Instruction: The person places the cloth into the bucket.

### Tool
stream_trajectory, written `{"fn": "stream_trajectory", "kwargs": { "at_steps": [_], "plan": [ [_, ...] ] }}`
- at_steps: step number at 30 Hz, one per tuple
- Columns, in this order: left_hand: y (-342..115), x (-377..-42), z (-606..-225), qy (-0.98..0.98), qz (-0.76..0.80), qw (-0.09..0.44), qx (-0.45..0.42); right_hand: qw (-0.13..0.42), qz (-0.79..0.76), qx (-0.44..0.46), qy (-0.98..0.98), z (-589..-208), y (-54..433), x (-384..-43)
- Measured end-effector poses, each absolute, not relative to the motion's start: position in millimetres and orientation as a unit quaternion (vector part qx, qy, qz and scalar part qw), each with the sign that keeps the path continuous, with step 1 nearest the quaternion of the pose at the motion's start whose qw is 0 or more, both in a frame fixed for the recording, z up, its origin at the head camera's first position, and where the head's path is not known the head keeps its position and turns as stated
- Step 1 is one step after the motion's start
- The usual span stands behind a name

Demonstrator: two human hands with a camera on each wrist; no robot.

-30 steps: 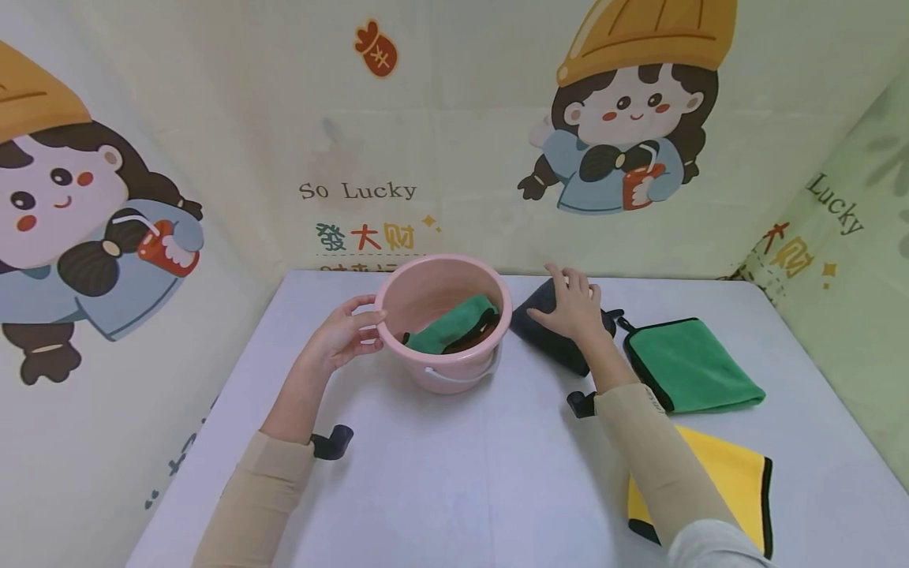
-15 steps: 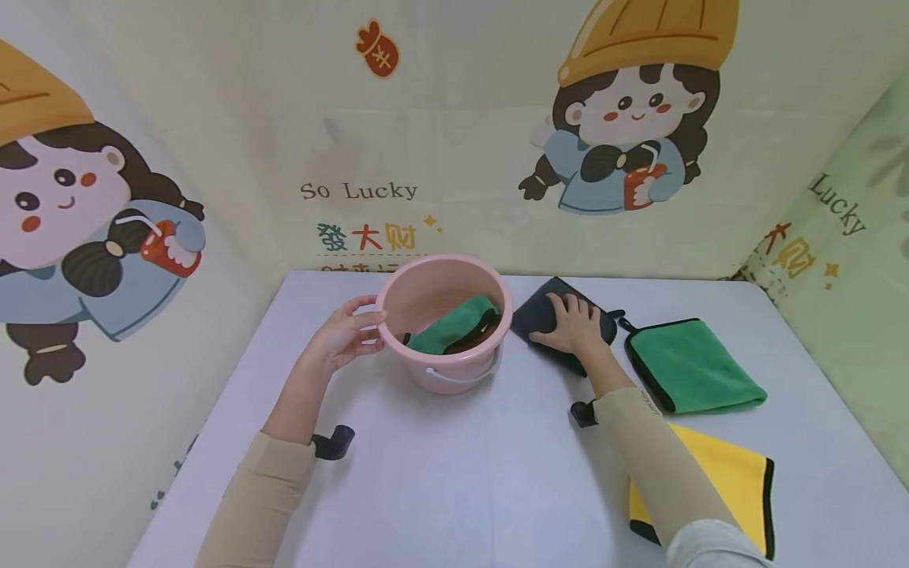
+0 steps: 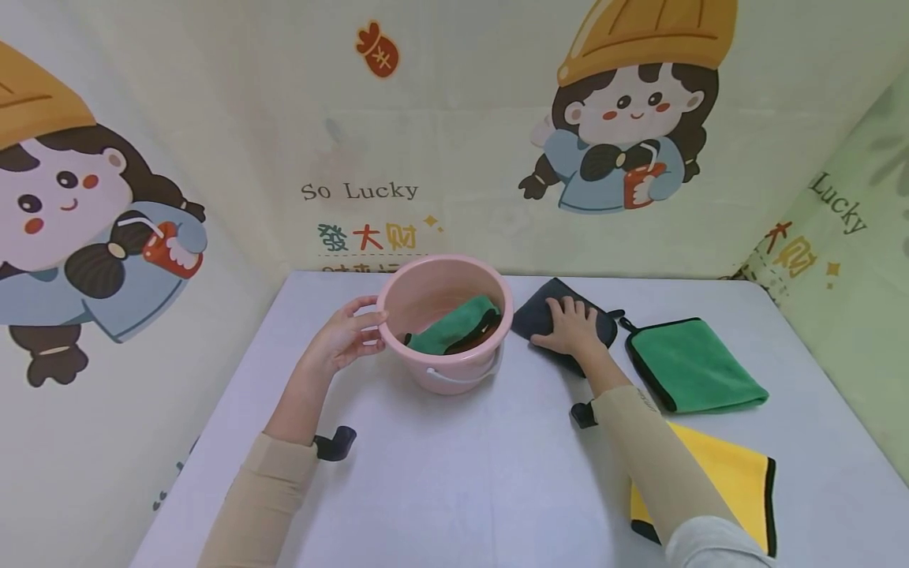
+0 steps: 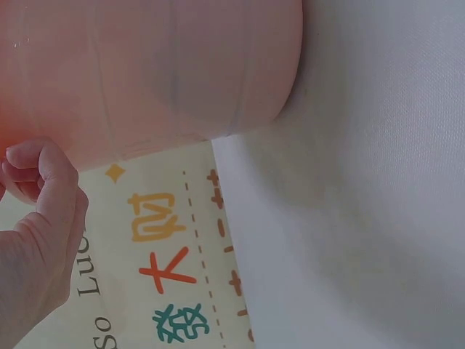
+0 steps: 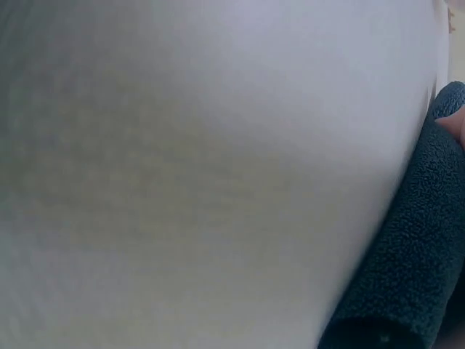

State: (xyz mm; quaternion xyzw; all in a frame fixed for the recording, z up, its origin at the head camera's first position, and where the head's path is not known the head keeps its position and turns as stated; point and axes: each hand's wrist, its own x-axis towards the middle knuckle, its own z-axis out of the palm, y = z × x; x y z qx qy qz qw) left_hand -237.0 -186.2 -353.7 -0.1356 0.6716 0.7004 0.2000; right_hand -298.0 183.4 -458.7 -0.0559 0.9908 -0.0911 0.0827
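In the head view my left hand (image 3: 344, 335) holds the left rim of a pink bucket (image 3: 454, 369), with the thumb tip on the rim. The bucket's wall (image 4: 160, 73) fills the upper part of the left wrist view. A rolled green cloth (image 3: 454, 325) with black edging lies inside it, beside something brown that is partly covered. My right hand (image 3: 574, 325) rests on top of a folded dark navy cloth (image 3: 533, 319), fingers spread over it. In the right wrist view, the cloth's fuzzy folded edge (image 5: 407, 254) shows with a bit of my finger on it.
To the right lies a folded green cloth (image 3: 699, 367) with a black border. Nearer, a yellow cloth (image 3: 746, 481) is partly hidden under my right forearm. The white table (image 3: 426, 489) meets a printed fabric backdrop (image 3: 469, 158) behind the bucket.
My right hand has come back from the dark cloth's far corner towards its middle, uncovering that corner. The left hand and bucket have stayed put.
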Motion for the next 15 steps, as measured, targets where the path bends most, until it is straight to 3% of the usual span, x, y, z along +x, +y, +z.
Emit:
{"fn": "stream_trajectory", "kwargs": {
  "at_steps": [15],
  "plan": [
    [-185.7,-236.5,-353.7,0.659,0.708,0.201,-0.153,0.042,-0.101,-0.063,0.992,-464.1,184.7,-300.7]
  ]
}}
